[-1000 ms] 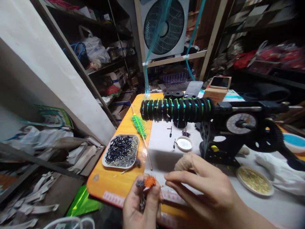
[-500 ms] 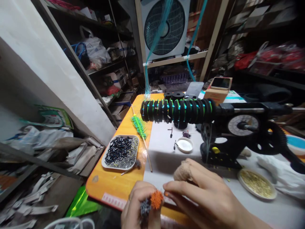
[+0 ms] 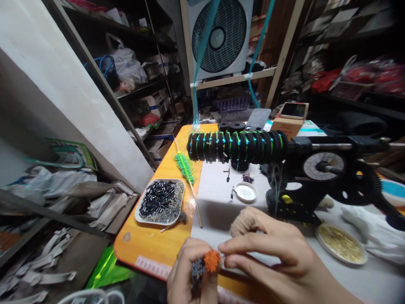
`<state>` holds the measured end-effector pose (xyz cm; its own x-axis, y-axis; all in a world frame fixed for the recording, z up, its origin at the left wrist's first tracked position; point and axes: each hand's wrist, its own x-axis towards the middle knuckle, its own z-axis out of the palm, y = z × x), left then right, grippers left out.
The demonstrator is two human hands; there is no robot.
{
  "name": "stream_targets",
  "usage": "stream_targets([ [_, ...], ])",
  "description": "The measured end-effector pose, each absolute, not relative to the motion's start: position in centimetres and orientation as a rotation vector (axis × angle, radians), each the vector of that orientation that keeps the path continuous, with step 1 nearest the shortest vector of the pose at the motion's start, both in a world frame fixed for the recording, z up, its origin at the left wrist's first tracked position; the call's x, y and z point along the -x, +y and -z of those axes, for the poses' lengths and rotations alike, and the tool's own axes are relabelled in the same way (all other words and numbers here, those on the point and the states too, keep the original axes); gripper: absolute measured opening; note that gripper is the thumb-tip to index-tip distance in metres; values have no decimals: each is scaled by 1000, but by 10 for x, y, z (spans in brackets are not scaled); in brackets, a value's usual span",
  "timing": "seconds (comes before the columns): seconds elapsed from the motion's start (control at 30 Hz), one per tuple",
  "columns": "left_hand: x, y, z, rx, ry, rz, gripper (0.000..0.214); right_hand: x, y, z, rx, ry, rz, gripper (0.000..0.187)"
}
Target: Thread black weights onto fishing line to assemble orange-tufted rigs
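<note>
Low in the picture, my left hand is closed around two bundles side by side, one with an orange tip and one with a dark grey tip. The bundles' lower parts are hidden in the fingers. My right hand comes in from the right, thumb and forefinger pinched just beside the orange tip. A faint thin strand seems to show at those fingertips, too fine to name. Tan tape wraps one right finger. Beyond the hands stands a black machine with a ringed roller carrying green and blue bits.
A tray of dark tube-like pieces sits on the orange table at left, near a stick with green bristles. A small white dish lies mid-table; a dish of gold bits stands right. Behind is a box fan.
My left hand and its bundles have shifted slightly right. My right fingertips have moved a little, and the orange speck between them no longer shows.
</note>
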<state>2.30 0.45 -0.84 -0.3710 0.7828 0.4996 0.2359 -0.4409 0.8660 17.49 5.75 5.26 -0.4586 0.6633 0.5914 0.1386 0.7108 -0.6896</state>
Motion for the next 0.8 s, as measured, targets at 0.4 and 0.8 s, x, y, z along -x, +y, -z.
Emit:
stream_targets([
  [0.4, 38, 11, 7, -1334, 1805, -1891, 8, -173, 60, -30, 637, -2067, -280, 19],
  [0.8, 16, 12, 4, -1591, 1669, -1529, 15, -177, 59, -37, 689, -2007, -587, 12],
])
